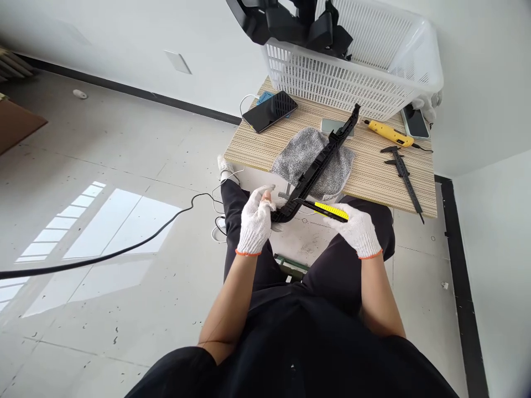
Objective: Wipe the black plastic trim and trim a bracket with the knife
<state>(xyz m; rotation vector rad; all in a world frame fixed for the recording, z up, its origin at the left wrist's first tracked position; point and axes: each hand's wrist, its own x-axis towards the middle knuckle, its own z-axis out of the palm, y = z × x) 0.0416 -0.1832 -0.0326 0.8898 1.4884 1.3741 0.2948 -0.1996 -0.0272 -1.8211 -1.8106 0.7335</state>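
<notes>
A long, narrow black plastic trim piece [317, 167] slants from my lap up over the table's front edge. My left hand [254, 221], in a white knit glove with the thumb tip bare, grips its near end. My right hand [355, 228], also gloved, is closed around a utility knife [332, 211] with a black and yellow handle. The knife points left, and its grey front end lies across the near part of the trim piece, close to my left thumb. Whether the edge touches the plastic I cannot tell. Beneath the trim piece a grey cloth [302, 150] drapes over the table edge.
On the wood-grain table [249, 146] lie a dark-screened phone [270, 111], a yellow corded tool [389, 132], a black caliper [404, 177] and another phone [415, 121]. Behind them, a white basket [332, 77] holds black plastic parts [305, 27]. A black cable [166, 224] crosses the floor.
</notes>
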